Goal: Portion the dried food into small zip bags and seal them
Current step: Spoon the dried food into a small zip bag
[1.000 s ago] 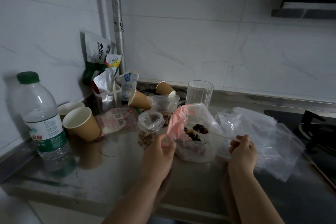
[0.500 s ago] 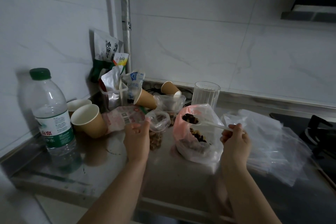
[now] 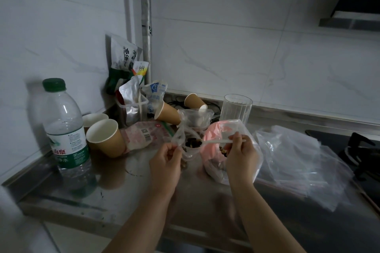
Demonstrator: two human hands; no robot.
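The water bottle (image 3: 65, 129) carries a green-and-white label reading "山泉" in red and "水" in white below. Behind it, in the corner, a white-and-green pouch (image 3: 122, 57) shows "小" above further characters too blurred to read. Other packets' print is illegible.

- Two bare forearms come into view from the bottom edge, with no sleeves visible on either.
- The left hand (image 3: 165, 162) shows no ring, no watch and no glove.
- The right hand (image 3: 241, 156) is likewise bare, with no band at the wrist.
- Fingernails are too dim and blurred to make out.
- Nothing else of the person appears.
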